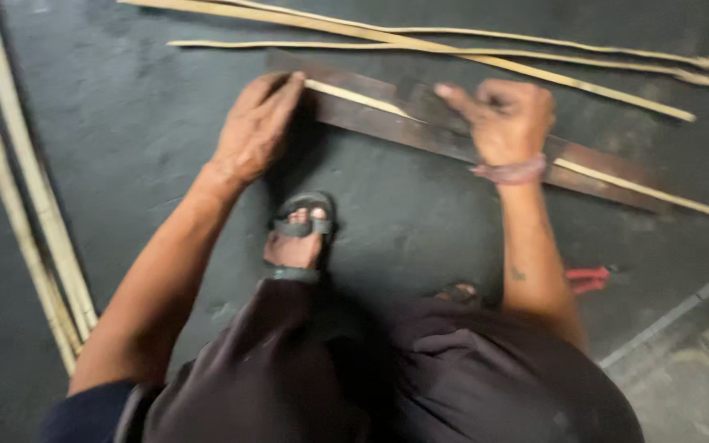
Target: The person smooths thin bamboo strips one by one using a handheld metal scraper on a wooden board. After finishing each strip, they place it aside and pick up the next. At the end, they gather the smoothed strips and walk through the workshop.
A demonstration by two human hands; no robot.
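Person crouches over dark floor (125, 123). Left hand (256, 127) presses end of pale bamboo strip (354, 98) onto long dark board (453, 139). Right hand (506, 119) bears on strip farther along. Loose strips (453, 41) beyond; sandalled foot (297, 238) just behind board.

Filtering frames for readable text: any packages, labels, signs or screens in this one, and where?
None in view. Only unmarked things:
Left hand and right hand: on a thin pale strip lying along a dark brown plank.
More pale strips: on the dark floor beyond.
Small red object: on the floor by the right forearm, too blurred to identify.
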